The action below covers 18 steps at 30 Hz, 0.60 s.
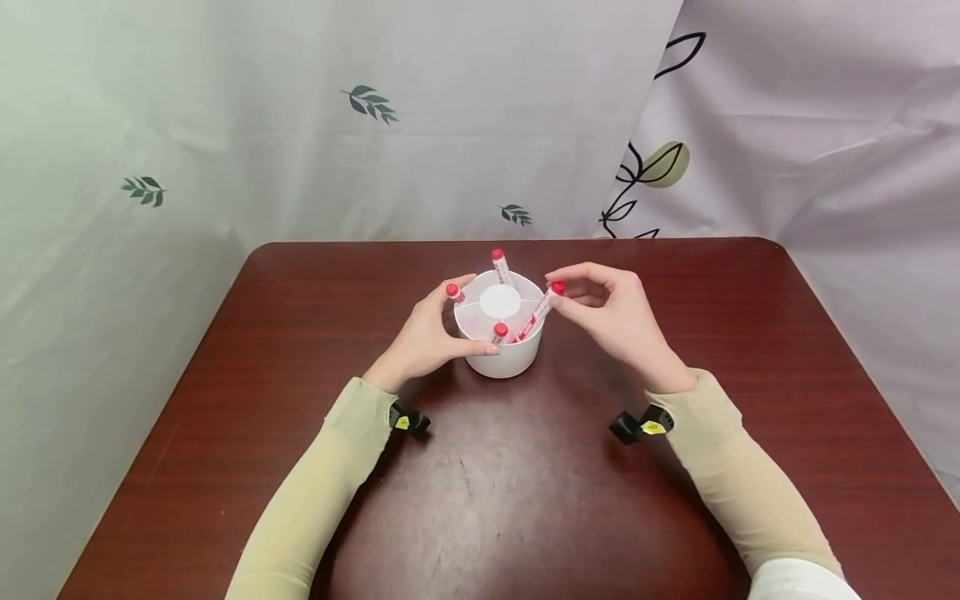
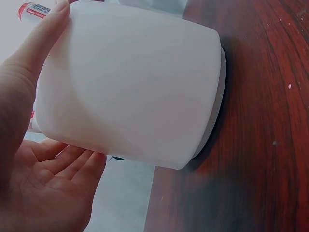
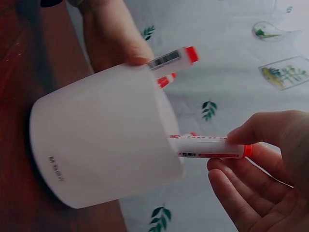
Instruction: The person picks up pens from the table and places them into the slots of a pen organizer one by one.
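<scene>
A white divided pen holder (image 1: 504,362) stands on the table, with a round lid-like piece at its centre. My left hand (image 1: 431,340) grips it from the left, thumb along the near rim and fingers round the far side. Between thumb and fingertips, my right hand (image 1: 621,315) pinches the red end of a white marker (image 3: 207,146). The marker slants over the right side, its other end inside the holder. Three more red-and-white markers poke up there: the back marker (image 1: 501,267), the left marker (image 1: 455,293) and the front marker (image 1: 500,332). Their lower parts are hidden by the holder's wall.
The dark reddish-brown table (image 1: 480,500) extends around the holder on every side. Behind it hangs a pale curtain (image 1: 450,150) with leaf prints. A black wrist camera (image 1: 409,420) is strapped to the left sleeve, and another wrist camera (image 1: 641,424) to the right.
</scene>
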Tool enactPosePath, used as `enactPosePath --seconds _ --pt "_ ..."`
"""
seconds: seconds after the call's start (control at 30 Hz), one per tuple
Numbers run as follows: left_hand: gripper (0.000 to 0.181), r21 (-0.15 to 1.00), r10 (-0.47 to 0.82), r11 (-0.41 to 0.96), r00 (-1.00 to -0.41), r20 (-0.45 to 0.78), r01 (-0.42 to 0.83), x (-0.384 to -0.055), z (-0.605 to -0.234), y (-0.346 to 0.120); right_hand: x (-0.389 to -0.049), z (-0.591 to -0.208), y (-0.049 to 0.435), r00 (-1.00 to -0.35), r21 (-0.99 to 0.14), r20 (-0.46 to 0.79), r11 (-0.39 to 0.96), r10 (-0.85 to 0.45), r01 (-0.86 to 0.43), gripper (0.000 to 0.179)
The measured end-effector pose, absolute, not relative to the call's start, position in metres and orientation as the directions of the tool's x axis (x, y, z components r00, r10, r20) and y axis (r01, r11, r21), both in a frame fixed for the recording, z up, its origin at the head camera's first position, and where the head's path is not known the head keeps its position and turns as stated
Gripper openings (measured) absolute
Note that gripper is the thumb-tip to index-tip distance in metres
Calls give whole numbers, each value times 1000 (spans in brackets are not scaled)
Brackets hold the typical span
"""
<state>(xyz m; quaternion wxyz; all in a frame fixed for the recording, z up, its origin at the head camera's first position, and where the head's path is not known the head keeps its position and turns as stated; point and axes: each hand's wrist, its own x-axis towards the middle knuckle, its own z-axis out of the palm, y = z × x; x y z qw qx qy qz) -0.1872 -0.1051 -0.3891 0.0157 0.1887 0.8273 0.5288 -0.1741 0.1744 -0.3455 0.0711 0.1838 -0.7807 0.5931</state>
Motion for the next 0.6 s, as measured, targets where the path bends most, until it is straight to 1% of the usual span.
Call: enactPosePath --seconds 0.17,0.3,0.37,0.47,0.6 --pt "102 873 333 376 -924 185 311 -187 -390 -107 -179 -354 170 -923 -892 300 273 -240 -361 24" --pt "101 876 333 367 -924 188 311 -187 -391 -108 -180 -358 172 -912 -872 281 317 -300 -373 30" --pt "102 878 333 370 -926 180 304 -186 -391 -108 -180 -358 175 -911 -862 270 343 -310 -373 33" --pt "105 868 339 395 -926 169 303 -184 -390 -108 -179 -356 183 -921 -840 269 399 -283 -368 37" --pt "118 811 352 479 -920 172 334 -182 -386 -116 -179 -346 205 -935 -799 305 484 -184 -356 46"
